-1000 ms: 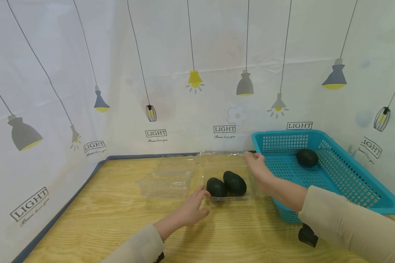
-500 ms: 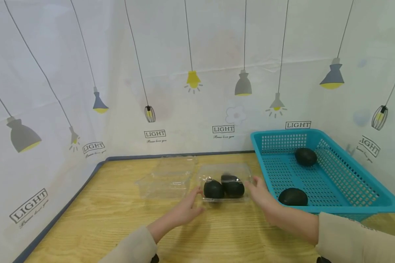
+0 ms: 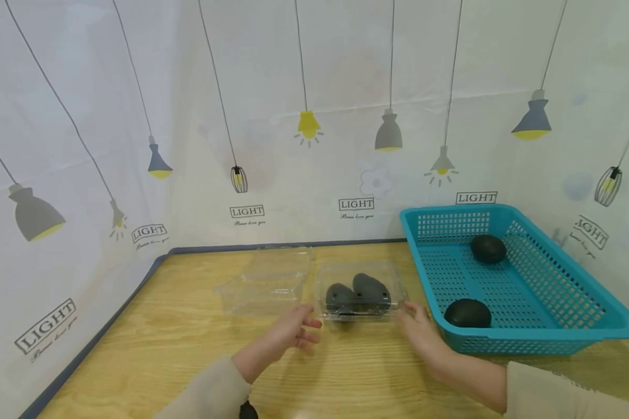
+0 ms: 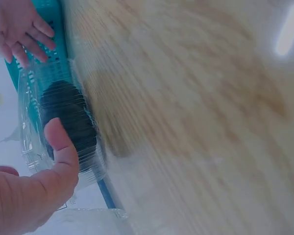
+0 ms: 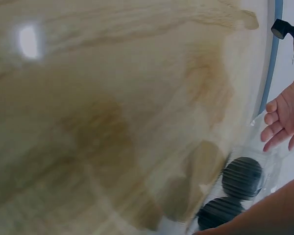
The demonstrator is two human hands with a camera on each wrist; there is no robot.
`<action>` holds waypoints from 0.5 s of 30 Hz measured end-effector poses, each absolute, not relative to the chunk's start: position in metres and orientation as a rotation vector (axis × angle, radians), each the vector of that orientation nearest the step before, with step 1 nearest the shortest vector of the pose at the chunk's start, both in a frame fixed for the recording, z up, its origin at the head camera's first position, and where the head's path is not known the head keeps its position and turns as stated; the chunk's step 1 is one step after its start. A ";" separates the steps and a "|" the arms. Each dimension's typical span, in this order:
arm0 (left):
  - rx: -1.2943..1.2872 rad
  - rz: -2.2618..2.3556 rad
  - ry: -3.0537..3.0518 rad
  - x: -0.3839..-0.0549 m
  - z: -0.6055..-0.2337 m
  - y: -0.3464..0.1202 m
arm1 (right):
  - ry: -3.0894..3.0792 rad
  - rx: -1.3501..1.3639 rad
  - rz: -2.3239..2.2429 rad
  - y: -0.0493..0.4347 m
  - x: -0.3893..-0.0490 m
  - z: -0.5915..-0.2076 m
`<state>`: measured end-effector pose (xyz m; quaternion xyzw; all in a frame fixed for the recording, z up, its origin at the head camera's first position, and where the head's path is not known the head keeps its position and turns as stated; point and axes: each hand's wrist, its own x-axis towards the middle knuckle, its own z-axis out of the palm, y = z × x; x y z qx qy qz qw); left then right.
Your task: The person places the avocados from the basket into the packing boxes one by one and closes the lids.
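Observation:
Two dark avocados, a smaller one [image 3: 339, 295] and a larger one [image 3: 371, 290], lie side by side in a clear plastic clamshell box [image 3: 340, 270] on the table. Its lid is down over them; whether it is latched I cannot tell. My left hand [image 3: 289, 330] is just off the box's front left corner, fingers loosely bent and holding nothing. At the front right corner is my right hand [image 3: 420, 334], its fingertips close to the box; contact is unclear. In the left wrist view the right hand [image 4: 27, 32] shows extended fingers beyond the box.
An open clear clamshell box [image 3: 264, 294] stands to the left. On the right is a blue perforated basket [image 3: 566, 334] with one avocado [image 3: 467, 313] near its front and another [image 3: 488, 249] farther back. The patterned wall cloth [image 3: 314, 174] rises behind the wooden table [image 3: 178, 349].
The lid of the box with the avocados has come down over them. My right hand moved from the raised lid to the front right corner. My left hand drew slightly away from the box.

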<state>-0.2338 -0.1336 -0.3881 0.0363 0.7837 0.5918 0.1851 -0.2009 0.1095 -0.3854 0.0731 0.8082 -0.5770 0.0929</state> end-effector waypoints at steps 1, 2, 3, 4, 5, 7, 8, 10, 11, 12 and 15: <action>0.082 1.692 2.188 -0.235 -0.389 -0.133 | 2.403 0.221 -1.731 0.111 -0.202 -0.388; 0.063 1.711 2.173 -0.237 -0.390 -0.133 | 2.398 0.217 -1.754 0.113 -0.204 -0.390; 0.042 1.726 2.162 -0.239 -0.391 -0.132 | 2.397 0.208 -1.783 0.114 -0.205 -0.393; 0.023 1.738 2.150 -0.240 -0.392 -0.131 | 2.397 0.197 -1.808 0.115 -0.207 -0.395; 0.008 1.745 2.141 -0.242 -0.393 -0.130 | 2.395 0.185 -1.831 0.116 -0.208 -0.398; -0.007 1.746 2.123 -0.244 -0.395 -0.129 | 2.384 0.171 -1.880 0.117 -0.209 -0.402; -0.011 1.745 2.115 -0.246 -0.396 -0.129 | 2.375 0.169 -1.900 0.117 -0.210 -0.404; -0.015 1.740 2.103 -0.248 -0.397 -0.127 | 2.366 0.190 -1.937 0.117 -0.213 -0.407; -0.013 1.734 2.099 -0.249 -0.398 -0.127 | 2.352 0.212 -1.964 0.117 -0.215 -0.409; -0.013 1.724 2.100 -0.250 -0.398 -0.126 | 2.332 0.234 -1.996 0.117 -0.217 -0.410; -0.010 1.692 2.104 -0.251 -0.399 -0.125 | 2.268 0.303 -2.089 0.117 -0.224 -0.415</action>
